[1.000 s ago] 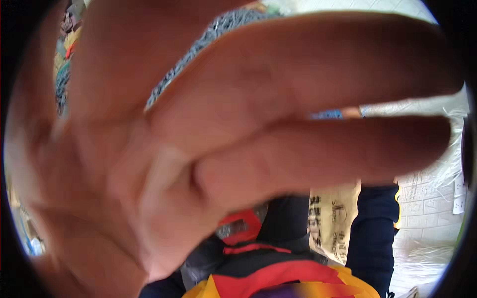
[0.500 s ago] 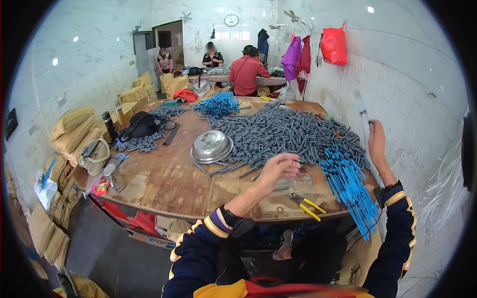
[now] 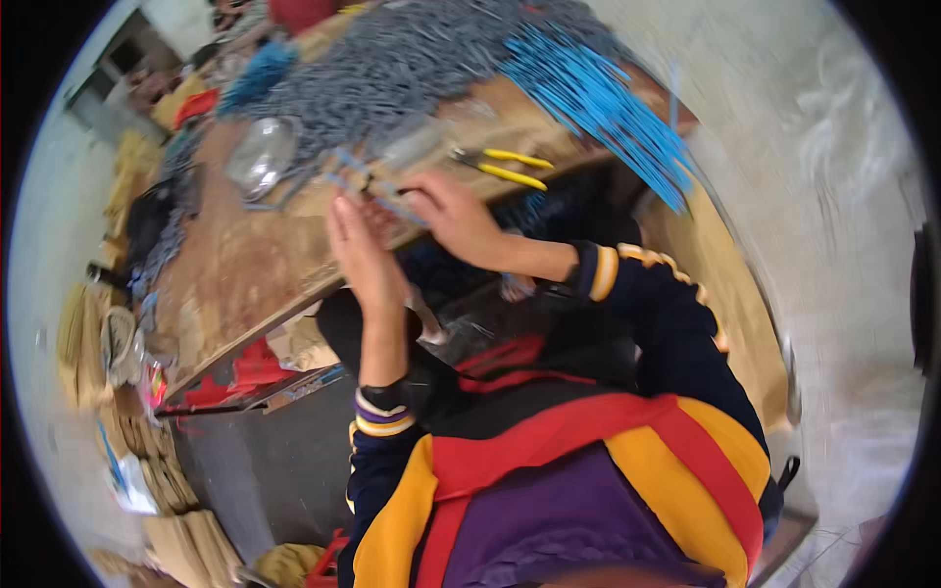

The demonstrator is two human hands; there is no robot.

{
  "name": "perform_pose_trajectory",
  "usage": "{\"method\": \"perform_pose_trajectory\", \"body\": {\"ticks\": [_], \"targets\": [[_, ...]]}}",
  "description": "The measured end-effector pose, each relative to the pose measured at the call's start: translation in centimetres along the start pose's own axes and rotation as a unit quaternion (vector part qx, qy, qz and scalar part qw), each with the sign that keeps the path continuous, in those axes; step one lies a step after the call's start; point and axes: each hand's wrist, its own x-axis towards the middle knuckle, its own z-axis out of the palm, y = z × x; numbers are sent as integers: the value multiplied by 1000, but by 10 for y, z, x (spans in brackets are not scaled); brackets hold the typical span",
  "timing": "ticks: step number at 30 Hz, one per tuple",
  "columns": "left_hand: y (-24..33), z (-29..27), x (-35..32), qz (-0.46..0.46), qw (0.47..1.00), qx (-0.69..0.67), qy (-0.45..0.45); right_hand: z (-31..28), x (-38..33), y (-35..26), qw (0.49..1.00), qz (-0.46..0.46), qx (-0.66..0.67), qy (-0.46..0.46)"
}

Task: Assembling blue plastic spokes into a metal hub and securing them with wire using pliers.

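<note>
My left hand (image 3: 365,257) is raised over the near edge of the table, its fingers stretched out straight. Facing it, my right hand (image 3: 453,218) has its fingers bent around the end of a thin blue-and-grey stick (image 3: 397,208). The stick slants across the gap between the hands, close to the left fingertips, and motion blurs it. Behind the right hand, cutting pliers with yellow handles (image 3: 512,174) lie with handles spread. A large heap of grey plastic pieces (image 3: 392,73) covers the far tabletop, with a bundle of blue sticks (image 3: 603,108) to its right.
A shiny metal bowl (image 3: 263,157) rests upside down left of the heap. The wooden table (image 3: 235,245) has red material (image 3: 257,365) on a shelf beneath. Stacked brown sacks (image 3: 186,539) line the left side. A pale wall (image 3: 823,196) stands on the right.
My view has tilted down and turned. My right hand has come from the far right, where it held up a thin strip, to beside my left hand over the table's near edge.
</note>
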Motion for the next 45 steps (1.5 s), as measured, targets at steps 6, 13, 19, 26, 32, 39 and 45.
{"method": "perform_pose_trajectory", "body": {"ticks": [6, 13, 19, 26, 32, 39, 45], "targets": [[-41, -20, -4, -48, 995, 81, -30, -9, -51, 11, 974, 169, 108, -102], [-47, -34, 10, -238, 968, -33, -68, -137, 35, 143, 917, -48, -317, -239], [-45, -24, 40, -313, 927, -58, -199, -203, 117, 286, 758, 154, -600, -204], [-50, -25, 45, -386, 909, 60, -146, -185, 128, 284, 803, 136, -533, -229], [-74, -6, 65, -289, 947, -74, -121, -210, 158, 227, 855, 60, -504, -102], [-66, 23, 83, -157, 975, -121, -97, -121, 159, 90, 900, -160, -347, -209], [-115, 18, 172, -236, 959, -138, -81, -117, 169, 173, 919, 23, -309, -245]]}}
